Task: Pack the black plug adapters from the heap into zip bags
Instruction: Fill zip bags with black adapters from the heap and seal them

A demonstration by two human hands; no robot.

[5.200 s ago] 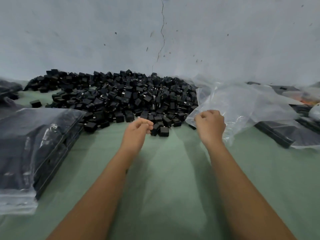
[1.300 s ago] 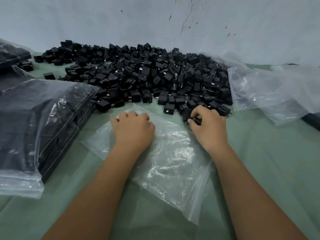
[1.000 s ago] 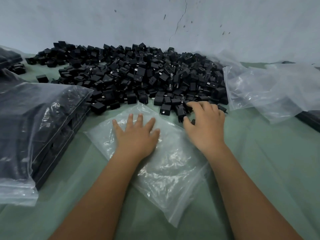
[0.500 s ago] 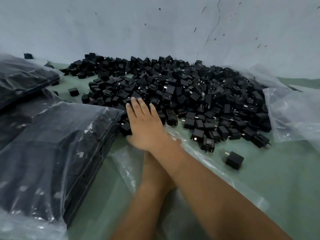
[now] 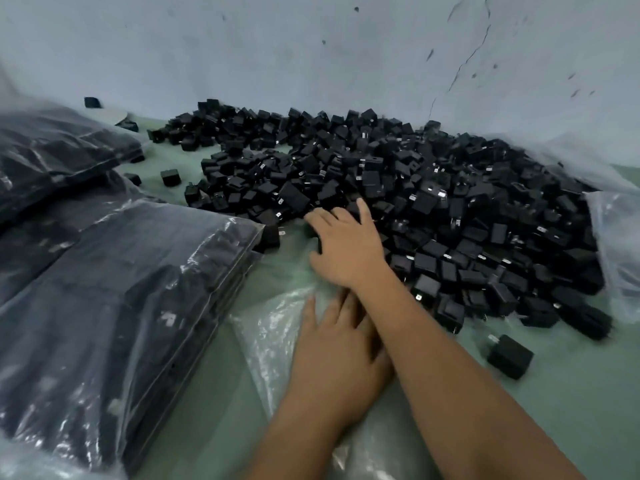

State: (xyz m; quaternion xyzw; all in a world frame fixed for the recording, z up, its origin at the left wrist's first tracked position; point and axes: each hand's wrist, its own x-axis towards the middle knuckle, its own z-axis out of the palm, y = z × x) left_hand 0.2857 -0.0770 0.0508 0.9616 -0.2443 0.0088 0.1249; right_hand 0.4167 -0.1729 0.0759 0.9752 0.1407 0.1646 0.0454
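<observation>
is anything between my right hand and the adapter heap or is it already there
Nothing visible stands in the way. The right hand already reaches the near edge of the heap, fingers touching adapters, crossing over the left hand, which rests flat on the zip bag.

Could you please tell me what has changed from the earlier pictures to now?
The right hand let go of the bag pile, then crossed over the left arm to the heap. A zip bag came onto the table; the left hand presses it flat. The filled bags stayed put.
</observation>
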